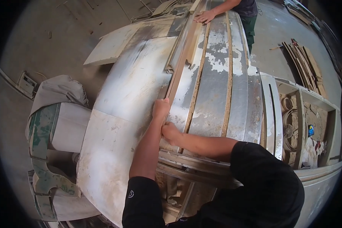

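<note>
A long, narrow brown wooden strip [176, 78] runs away from me along the middle of a worn metal machine table [211, 102]. My left hand [161, 109] is closed around the strip near its close end, thumb on top. Just behind it, my right hand [171, 133] is closed at the strip's end, knuckles toward the table; the fingertips are hidden. At the far end, a co-worker's hand [204, 16] lies flat with fingers spread over the wood beside the strip.
A large pale panel surface [117, 98] spreads to the left. Grooves [228, 76] run lengthwise along the table. On the right, an open frame [300, 125] holds coiled parts and a cloth. Stacked boards [302, 68] lie on the floor; a green and grey machine [45, 140] stands left.
</note>
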The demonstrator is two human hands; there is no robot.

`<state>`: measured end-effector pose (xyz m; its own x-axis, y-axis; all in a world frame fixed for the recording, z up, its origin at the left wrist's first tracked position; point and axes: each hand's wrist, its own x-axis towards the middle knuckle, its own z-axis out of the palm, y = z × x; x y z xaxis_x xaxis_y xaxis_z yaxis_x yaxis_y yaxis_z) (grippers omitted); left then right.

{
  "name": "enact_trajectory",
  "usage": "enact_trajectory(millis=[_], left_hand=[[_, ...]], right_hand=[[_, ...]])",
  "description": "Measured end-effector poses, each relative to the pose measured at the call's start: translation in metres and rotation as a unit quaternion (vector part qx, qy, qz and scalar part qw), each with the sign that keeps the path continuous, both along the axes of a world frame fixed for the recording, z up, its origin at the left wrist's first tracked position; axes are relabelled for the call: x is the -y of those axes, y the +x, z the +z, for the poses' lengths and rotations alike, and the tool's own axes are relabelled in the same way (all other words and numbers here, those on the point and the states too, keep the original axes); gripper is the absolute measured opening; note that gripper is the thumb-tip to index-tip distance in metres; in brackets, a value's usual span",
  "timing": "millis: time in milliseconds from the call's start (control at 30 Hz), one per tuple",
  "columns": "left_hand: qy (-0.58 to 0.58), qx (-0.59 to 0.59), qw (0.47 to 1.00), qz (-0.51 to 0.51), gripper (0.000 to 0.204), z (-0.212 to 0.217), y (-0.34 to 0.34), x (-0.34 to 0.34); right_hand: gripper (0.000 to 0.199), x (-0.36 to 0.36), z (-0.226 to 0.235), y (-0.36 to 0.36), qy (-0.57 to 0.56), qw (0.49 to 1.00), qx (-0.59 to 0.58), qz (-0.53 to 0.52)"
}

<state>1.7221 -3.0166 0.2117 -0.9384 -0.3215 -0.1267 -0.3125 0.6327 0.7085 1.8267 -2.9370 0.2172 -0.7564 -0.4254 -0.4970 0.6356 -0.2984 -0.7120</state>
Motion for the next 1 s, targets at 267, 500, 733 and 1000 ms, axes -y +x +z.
enact_trajectory(millis=[267, 500, 733, 1000], left_hand=[[-0.030, -0.011, 0.999, -0.004, 0.042, 0.018, 0.011, -0.014], [-0.050, -0.013, 0.999, -0.008, 0.043, 0.007, 0.008, -0.003], [0.005, -0.027, 1.000, 0.001, 0.044, 0.007, 0.007, -0.006], [0.030, -0.031, 0.999, 0.007, 0.044, 0.024, 0.018, -0.013]], right_hand=[[0.022, -0.064, 0.005, -0.137, 0.054, 0.982, -0.119, -0.134], [0.025, -0.047, 0.018, -0.193, -0.105, 0.985, -0.007, -0.135], [0.022, -0.042, 0.023, -0.213, -0.109, 0.981, 0.005, -0.160], [0.025, -0.042, 0.019, -0.208, -0.099, 0.981, -0.013, -0.167]])
